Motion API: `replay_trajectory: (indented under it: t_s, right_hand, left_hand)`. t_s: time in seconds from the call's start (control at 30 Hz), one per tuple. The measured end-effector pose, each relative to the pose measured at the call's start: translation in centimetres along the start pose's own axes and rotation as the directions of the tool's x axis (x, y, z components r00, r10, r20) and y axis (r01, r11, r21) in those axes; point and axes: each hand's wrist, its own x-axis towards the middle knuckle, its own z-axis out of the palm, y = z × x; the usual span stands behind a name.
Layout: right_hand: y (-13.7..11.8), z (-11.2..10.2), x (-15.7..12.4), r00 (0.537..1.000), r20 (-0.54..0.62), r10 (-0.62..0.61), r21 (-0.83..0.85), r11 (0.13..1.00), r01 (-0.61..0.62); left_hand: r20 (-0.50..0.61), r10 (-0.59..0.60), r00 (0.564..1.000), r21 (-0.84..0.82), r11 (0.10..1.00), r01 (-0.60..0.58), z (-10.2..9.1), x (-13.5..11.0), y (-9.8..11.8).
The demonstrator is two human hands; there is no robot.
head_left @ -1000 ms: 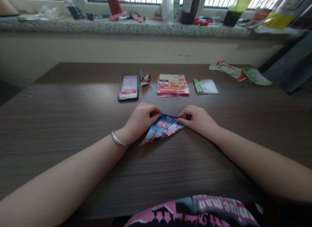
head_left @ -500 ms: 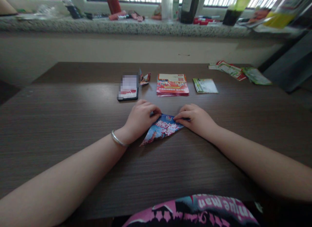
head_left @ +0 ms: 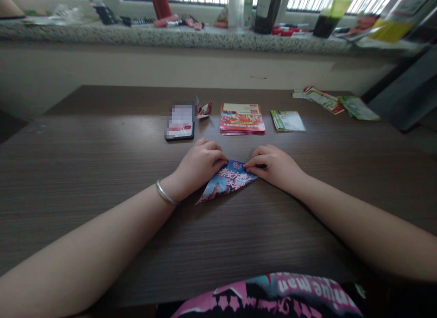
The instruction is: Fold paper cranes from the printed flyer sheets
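A blue printed sheet of paper [head_left: 228,179], folded into a triangle with red and white lettering, lies on the dark wooden table [head_left: 218,245]. My left hand [head_left: 203,163], below a silver bangle [head_left: 165,192], pinches its upper left edge. The thumb and fingers of my right hand [head_left: 273,163] are closed on its right corner. Both hands rest low on the tabletop. Behind them sit a small folded paper piece [head_left: 204,110] with a raised point and a stack of red and yellow printed sheets [head_left: 242,120].
A phone [head_left: 180,122] lies left of the stack, its screen partly blurred. To the right are a small pile of green and white papers [head_left: 288,121] and loose colourful sheets [head_left: 326,101]. Bottles and small items line the granite windowsill [head_left: 205,38].
My left hand has slid slightly right and inward along the paper's upper edge. My right hand and the paper have hardly moved.
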Motion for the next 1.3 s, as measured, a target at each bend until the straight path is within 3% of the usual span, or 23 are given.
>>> replay_trajectory:
  t_s: [0.17, 0.37, 0.53, 0.67, 0.97, 1.3]
  right_hand:
    - [-0.1, 0.1, 0.0, 1.000, 0.003, 0.005, -0.003, 1.000, -0.005]
    - [-0.1, 0.3, 0.0, 1.000, 0.002, 0.000, 0.006, 1.000, 0.000]
    - [0.1, 0.2, 0.2, 1.000, 0.004, 0.003, -0.008, 1.000, -0.003]
    - [0.4, 0.1, 0.3, 1.000, -0.001, 0.002, -0.012, 1.000, -0.002]
    - [0.7, -0.1, 0.4, 1.000, -0.019, -0.004, -0.029, 1.000, 0.003]
    - [0.6, -0.2, 0.3, 0.999, -0.033, -0.022, -0.030, 0.999, 0.021]
  left_hand:
    - [0.206, 0.110, 0.972, 0.132, 0.981, -0.139, -1.4, 0.0, 0.6]
    - [0.321, 0.026, 0.947, 0.211, 0.972, -0.099, -2.8, -0.7, 1.8]
    - [0.288, -0.025, 0.957, 0.191, 0.981, -0.032, -2.6, -1.6, 3.3]
    - [0.201, -0.077, 0.977, 0.149, 0.988, 0.047, -1.7, -1.8, 4.0]
    - [0.168, -0.016, 0.986, 0.135, 0.991, -0.007, -1.4, -1.7, 5.6]
    - [0.145, -0.051, 0.988, 0.080, 0.996, 0.040, -0.6, -2.0, 5.9]
